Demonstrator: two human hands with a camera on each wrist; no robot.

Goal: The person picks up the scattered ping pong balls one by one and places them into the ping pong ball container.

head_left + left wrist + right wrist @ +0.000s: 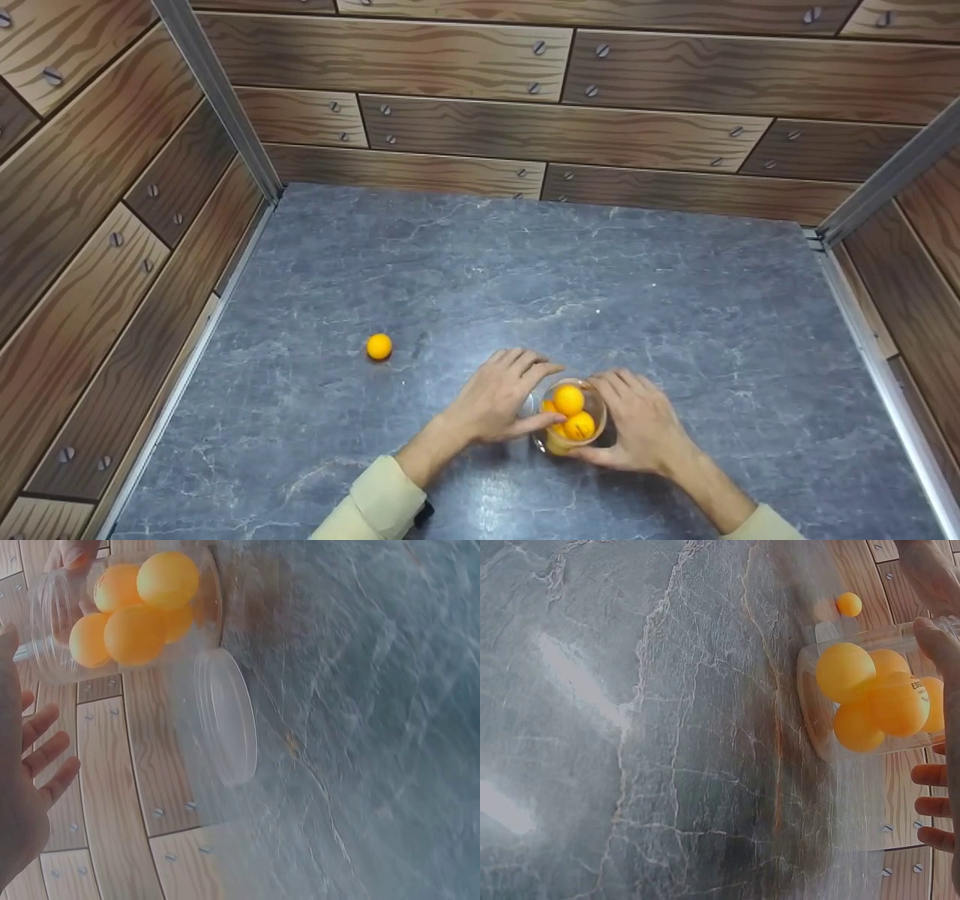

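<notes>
A clear plastic jar (574, 442) stands on the tabletop with several orange table tennis balls (135, 634) inside. My right hand (641, 420) holds the jar near its mouth, thumb on the near side and fingers on the far side. Over the left side of the mouth is my left hand (499, 397), its fingers loosely extended and its thumb reaching above the balls. No object shows in the left hand. Beside the jar, partly under the left hand in the head view, is a clear round lid (225, 716). One loose orange ball (379, 346) lies farther left.
The grey marbled tabletop (525, 277) is bounded by wood-patterned panels (450, 60) at the back and both sides. Metal frame strips (225, 97) run along the corners and side edges.
</notes>
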